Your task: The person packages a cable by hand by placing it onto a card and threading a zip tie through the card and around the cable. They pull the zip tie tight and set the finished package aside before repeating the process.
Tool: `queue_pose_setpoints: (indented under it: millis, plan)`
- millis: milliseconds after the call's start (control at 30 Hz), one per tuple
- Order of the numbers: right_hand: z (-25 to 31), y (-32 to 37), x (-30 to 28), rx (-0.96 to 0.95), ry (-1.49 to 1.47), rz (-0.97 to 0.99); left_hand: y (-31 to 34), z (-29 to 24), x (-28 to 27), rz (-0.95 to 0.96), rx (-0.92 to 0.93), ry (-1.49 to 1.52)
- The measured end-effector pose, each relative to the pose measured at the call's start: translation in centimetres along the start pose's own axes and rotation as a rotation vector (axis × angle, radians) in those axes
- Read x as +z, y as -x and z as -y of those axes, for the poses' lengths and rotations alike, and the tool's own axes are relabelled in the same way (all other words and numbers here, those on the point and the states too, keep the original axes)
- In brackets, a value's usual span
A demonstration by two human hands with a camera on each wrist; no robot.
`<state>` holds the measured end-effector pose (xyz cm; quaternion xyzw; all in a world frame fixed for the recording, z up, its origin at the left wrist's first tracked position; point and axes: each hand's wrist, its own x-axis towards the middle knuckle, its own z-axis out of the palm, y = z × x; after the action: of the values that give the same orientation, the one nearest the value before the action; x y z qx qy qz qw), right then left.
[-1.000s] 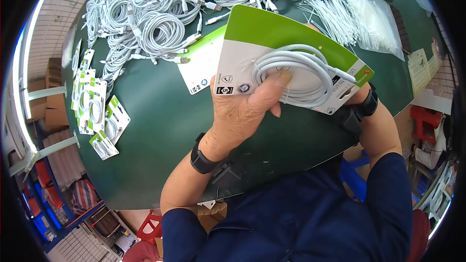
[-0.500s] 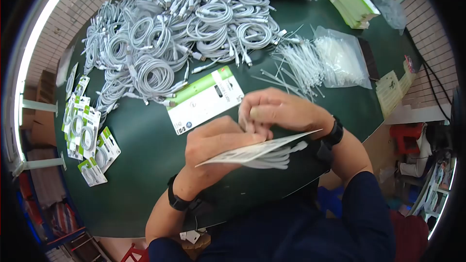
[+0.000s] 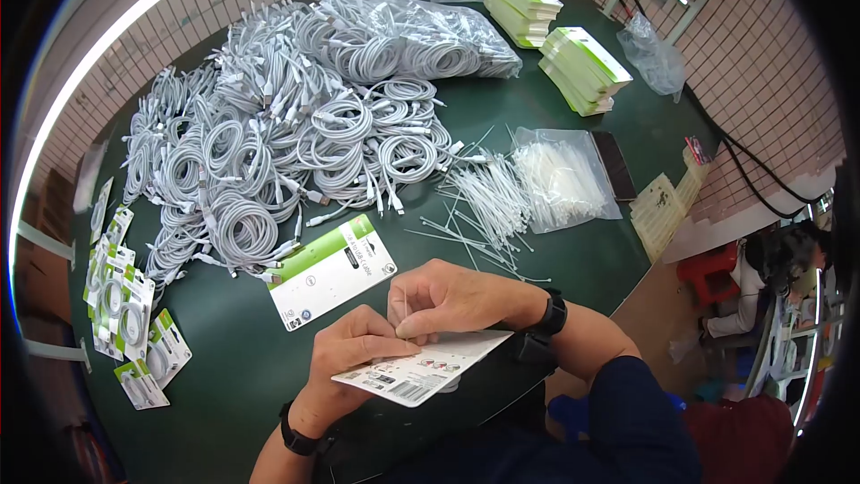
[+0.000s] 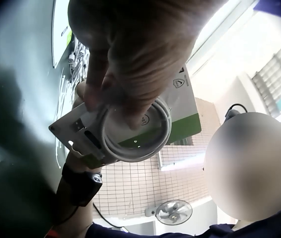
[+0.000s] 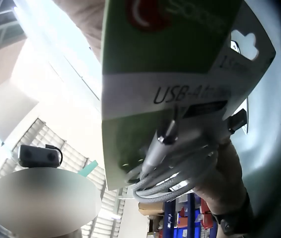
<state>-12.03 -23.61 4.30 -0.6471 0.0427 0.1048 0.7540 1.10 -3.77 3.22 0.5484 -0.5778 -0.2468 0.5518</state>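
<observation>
A printed card (image 3: 430,367) is held back side up in the head view, tilted above the table. My left hand (image 3: 345,354) grips its left edge, thumb on the back; in the left wrist view that hand (image 4: 140,54) holds a coiled grey cable (image 4: 165,126) against the card's front. My right hand (image 3: 457,300) pinches a thin, pale strand (image 3: 404,305) at the card's upper edge, close to the left fingertips. The right wrist view shows the cable (image 5: 155,191) and its plug on the card's green-and-white front (image 5: 170,54).
Another card (image 3: 331,273) lies flat beyond my hands. Coiled cables (image 3: 260,143) are heaped behind it, with loose ties (image 3: 488,202) and a bag of ties (image 3: 564,179) to the right. Carded cables (image 3: 116,305) lie at left, card stacks (image 3: 582,67) at back right.
The card has turned from front up to back up. My right hand has come from behind the card to its upper edge beside the left. The head view has shifted, showing more of the table's far side.
</observation>
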Motion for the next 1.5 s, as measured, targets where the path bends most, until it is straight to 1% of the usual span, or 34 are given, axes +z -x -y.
queue_pose_setpoints:
  millis: [100, 167, 267, 300, 400, 433, 500, 533, 567, 600, 633, 667, 700, 733, 800, 833, 867, 933, 967, 1000, 1067, 1167, 1267, 1367, 1467, 1500]
  plan:
    - [-0.2, -0.1, 0.3, -0.036, 0.071, -0.040, 0.1, 0.2, -0.1, 0.003, -0.054, 0.039]
    - [-0.2, -0.3, 0.5, -0.058, 0.120, -0.063, 0.3, 0.5, 0.1, -0.015, -0.057, -0.007]
    - [-0.3, -0.4, 0.5, -0.159, 0.269, -0.122, 0.2, 1.0, 0.2, -0.071, -0.046, -0.055]
    - [-0.5, -0.4, 0.5, -0.158, 0.209, -0.136, 0.2, 1.2, 0.1, -0.090, -0.040, -0.074]
    - [-0.8, -0.2, 0.3, -0.188, 0.074, -0.116, 0.6, 2.2, 0.2, -0.196, -0.087, 0.015]
    - [-0.9, -0.2, 0.2, -0.206, 0.098, -0.111, 0.4, 2.2, 0.1, -0.223, -0.115, 0.095]
    - [-1.1, -0.3, 0.1, -0.243, 0.137, -0.104, 0.4, 2.6, 0.2, -0.210, -0.086, 0.083]
    - [-0.9, -0.3, 0.0, -0.253, 0.219, -0.116, 0.5, 2.9, 0.4, -0.205, -0.073, 0.077]
    - [-0.5, -0.3, -0.2, -0.260, 0.296, -0.125, 0.8, 3.0, 0.8, -0.237, -0.113, 0.138]
    - [-0.3, -0.2, -0.2, -0.263, 0.360, -0.128, 0.8, 3.1, 0.8, -0.238, -0.102, 0.096]
    - [0.0, -0.1, -0.3, -0.219, 0.375, -0.139, 0.9, 3.1, 0.8, -0.263, -0.103, 0.123]
    - [0.2, 0.0, -0.3, -0.187, 0.248, -0.163, 1.1, 3.1, 0.9, -0.285, -0.117, 0.145]
    - [0.8, 0.2, -0.8, -0.094, 0.163, -0.189, 1.2, 2.7, 1.0, -0.346, -0.169, 0.241]
    - [0.8, 0.2, -1.5, -0.090, -0.039, -0.177, 0.9, 2.6, 1.1, -0.414, -0.210, 0.330]
    - [0.6, 0.5, -2.4, -0.248, -0.088, -0.193, 1.0, 2.9, 0.5, -0.538, -0.253, 0.283]
    - [0.3, 0.5, -2.5, -0.303, -0.071, -0.249, 1.3, 3.0, 0.5, -0.652, -0.349, 0.442]
    - [0.2, 0.4, -2.5, -0.364, -0.116, -0.240, 0.9, 2.8, 0.9, -0.759, -0.331, 0.572]
    - [0.2, 0.1, -1.9, -0.332, 0.070, -0.353, 1.1, 2.6, 0.3, -0.725, -0.380, 0.656]
    - [0.1, 0.0, -1.7, -0.314, 0.117, -0.396, 0.8, 2.1, 0.4, -0.725, -0.397, 0.679]
    - [0.0, -0.1, -1.5, -0.293, 0.167, -0.441, 0.8, 1.9, -0.1, -0.625, -0.463, 0.692]
    - [-0.2, -0.2, -1.1, -0.275, 0.240, -0.509, 0.7, 1.3, -0.2, -0.644, -0.493, 0.670]
    - [-0.1, -0.1, -1.0, -0.289, 0.305, -0.573, 1.4, 1.0, -0.7, -0.702, -0.521, 0.566]
    - [0.4, 0.3, -1.4, -0.226, 0.395, -0.557, 2.2, 2.1, -2.2, -0.696, -0.154, 0.067]
    - [0.2, 0.1, -1.3, -0.228, 0.469, -0.523, 1.8, 0.2, -4.3, -0.481, 0.098, -0.620]
    - [0.0, 0.1, -1.3, -0.223, 0.612, -0.430, 0.3, -2.2, -5.2, -0.135, 0.114, -0.905]
    - [0.0, 0.0, -1.3, -0.234, 0.637, -0.427, -0.1, -2.2, -4.9, -0.119, 0.098, -0.873]
